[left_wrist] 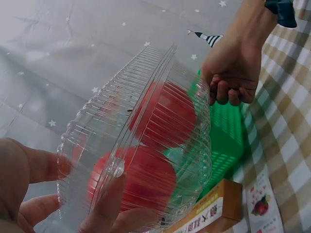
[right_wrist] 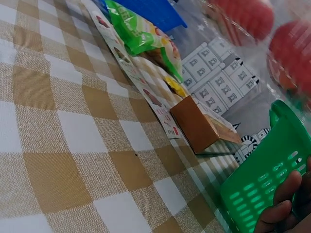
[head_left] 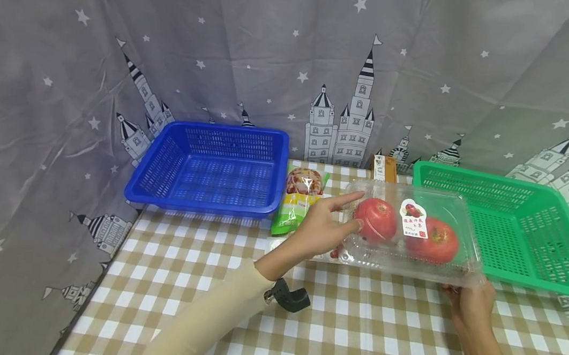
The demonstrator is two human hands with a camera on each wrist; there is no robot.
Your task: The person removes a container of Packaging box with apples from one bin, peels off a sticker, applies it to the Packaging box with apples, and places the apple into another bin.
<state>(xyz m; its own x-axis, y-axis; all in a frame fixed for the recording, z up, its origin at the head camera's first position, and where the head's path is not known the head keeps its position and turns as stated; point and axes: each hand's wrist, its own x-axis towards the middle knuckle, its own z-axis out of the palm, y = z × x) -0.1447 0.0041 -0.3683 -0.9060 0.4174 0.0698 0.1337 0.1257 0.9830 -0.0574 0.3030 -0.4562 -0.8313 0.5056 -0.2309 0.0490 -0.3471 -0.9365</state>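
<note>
A clear plastic clamshell box (head_left: 438,195) is held up above the table, tilted, with two red apple-like fruits (head_left: 376,220) inside and a white label (head_left: 414,219) on its lid. My left hand (head_left: 323,225) grips its left end, thumb on one side and fingers on the other, as the left wrist view shows. At the front right corner, my right hand (head_left: 473,302) pinches the box with curled fingers. That hand is mostly out of the right wrist view, where only some fingers (right_wrist: 282,204) appear.
A green basket (head_left: 518,227) stands right of the box, and a blue basket (head_left: 206,203) at the left. Between them are a green-and-yellow food bag (head_left: 294,207), a brown carton (head_left: 385,169) and a white printed strip (left_wrist: 262,206) lying on the checked cloth (head_left: 354,320). A grey curtain hangs behind.
</note>
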